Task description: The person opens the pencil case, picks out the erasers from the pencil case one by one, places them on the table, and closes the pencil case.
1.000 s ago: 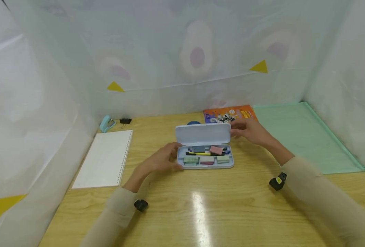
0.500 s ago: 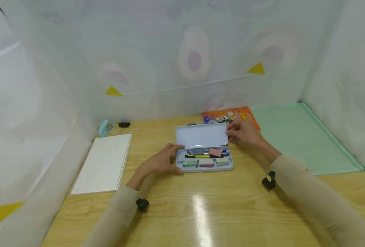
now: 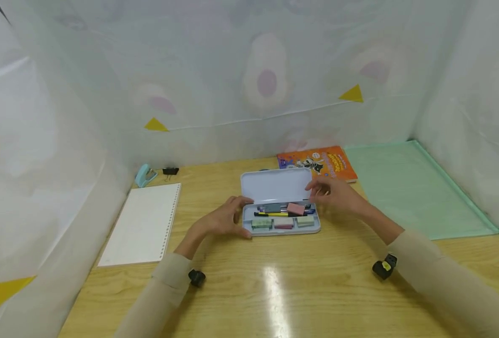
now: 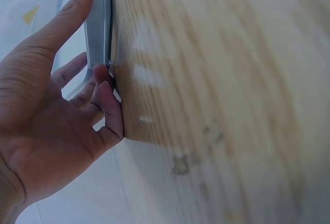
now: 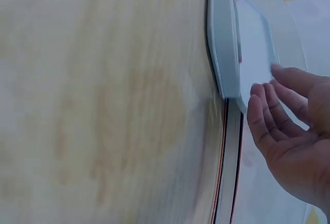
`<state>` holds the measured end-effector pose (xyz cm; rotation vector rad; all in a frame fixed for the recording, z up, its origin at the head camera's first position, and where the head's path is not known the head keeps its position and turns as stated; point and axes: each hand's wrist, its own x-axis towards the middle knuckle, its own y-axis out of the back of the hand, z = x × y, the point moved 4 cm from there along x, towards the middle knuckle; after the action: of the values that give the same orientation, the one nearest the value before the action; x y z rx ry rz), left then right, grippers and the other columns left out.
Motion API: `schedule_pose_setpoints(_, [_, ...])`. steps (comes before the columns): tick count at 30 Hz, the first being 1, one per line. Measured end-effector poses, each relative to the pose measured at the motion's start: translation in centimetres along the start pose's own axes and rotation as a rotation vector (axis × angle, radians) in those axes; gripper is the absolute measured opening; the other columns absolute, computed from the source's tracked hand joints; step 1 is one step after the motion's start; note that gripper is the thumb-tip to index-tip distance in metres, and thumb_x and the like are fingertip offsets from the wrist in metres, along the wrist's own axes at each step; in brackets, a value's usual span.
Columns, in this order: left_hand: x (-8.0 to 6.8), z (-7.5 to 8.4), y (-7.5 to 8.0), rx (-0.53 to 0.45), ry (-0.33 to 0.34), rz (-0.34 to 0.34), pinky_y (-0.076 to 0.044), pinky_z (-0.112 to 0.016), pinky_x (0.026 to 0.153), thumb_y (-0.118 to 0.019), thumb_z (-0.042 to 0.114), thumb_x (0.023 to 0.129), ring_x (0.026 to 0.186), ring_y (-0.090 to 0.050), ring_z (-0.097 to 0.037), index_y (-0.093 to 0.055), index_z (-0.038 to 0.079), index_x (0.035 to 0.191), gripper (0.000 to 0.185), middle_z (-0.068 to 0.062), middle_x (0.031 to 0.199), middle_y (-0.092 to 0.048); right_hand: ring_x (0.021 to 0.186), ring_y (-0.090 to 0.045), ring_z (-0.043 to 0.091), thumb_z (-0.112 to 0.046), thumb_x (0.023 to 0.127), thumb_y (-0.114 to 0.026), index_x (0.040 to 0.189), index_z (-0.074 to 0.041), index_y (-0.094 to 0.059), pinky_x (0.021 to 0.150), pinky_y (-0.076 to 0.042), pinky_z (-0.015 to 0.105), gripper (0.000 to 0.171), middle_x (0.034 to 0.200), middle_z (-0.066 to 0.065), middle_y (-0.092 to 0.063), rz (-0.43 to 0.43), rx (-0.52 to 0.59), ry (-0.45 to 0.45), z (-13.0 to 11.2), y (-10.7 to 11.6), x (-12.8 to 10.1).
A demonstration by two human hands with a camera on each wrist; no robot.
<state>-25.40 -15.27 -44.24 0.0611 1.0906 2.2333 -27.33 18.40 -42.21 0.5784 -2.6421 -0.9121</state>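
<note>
The open pencil case [image 3: 280, 224] is held at its end by the left hand [image 3: 221, 220]; the right hand [image 3: 338, 193] is kept relaxed, empty, beside the lid [image 3: 274, 185].

1. A light wooden table [image 3: 283, 286] carries everything, with a bright glare patch on its near middle.
2. An open pencil case [image 3: 280, 203] lies at the table's centre, lid tipped back.
3. Behind the pencil case to its right, an orange book [image 3: 323, 161] lies flat.
4. Right of the pencil case, past the book, a green mat [image 3: 414, 188] covers the table's far right corner.
5. Left of the pencil case lies a white ring-punched notepad [image 3: 141, 224].
6. Behind the notepad, far left of the pencil case, sit a light-blue stapler [image 3: 145, 174] and a black binder clip [image 3: 170, 171].
</note>
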Motion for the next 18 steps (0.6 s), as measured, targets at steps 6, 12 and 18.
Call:
schedule_pose_setpoints(6, [0.0, 0.2, 0.0, 0.003, -0.013, -0.001, -0.043, -0.035, 0.088, -0.094, 0.038, 0.078, 0.106, -0.048, -0.022, -0.039, 0.019, 0.153, 0.095, -0.01, 0.139, -0.044, 0.089, -0.066, 0.017, -0.005, 0.093, -0.077, 0.113, -0.007, -0.075, 0.079, -0.055, 0.032, 0.02, 0.103, 0.003, -0.072, -0.098, -0.035, 0.039, -1.0, -2.3, -0.7])
schedule_pose_setpoints(12, [0.1, 0.2, 0.1, -0.012, -0.016, -0.005, -0.043, -0.035, 0.087, -0.093, 0.039, 0.079, 0.104, -0.048, -0.022, -0.039, 0.018, 0.153, 0.094, -0.01, 0.139, -0.043, 0.078, -0.06, 0.014, -0.01, 0.094, -0.078, 0.102, -0.013, -0.077, 0.071, -0.051, 0.031, 0.008, 0.093, -0.002, -0.072, -0.078, -0.116, 0.047, -1.5, -3.7, -0.1])
schedule_pose_setpoints(18, [0.0, 0.1, 0.0, -0.014, -0.007, -0.005, -0.042, -0.035, 0.088, -0.092, 0.038, 0.08, 0.109, -0.047, -0.022, -0.039, 0.018, 0.153, 0.093, -0.01, 0.141, -0.043, 0.076, -0.06, 0.013, -0.01, 0.093, -0.078, 0.098, -0.013, -0.078, 0.07, -0.051, 0.031, 0.006, 0.089, -0.004, -0.072, -0.064, -0.13, 0.06, -1.7, -3.9, 0.1])
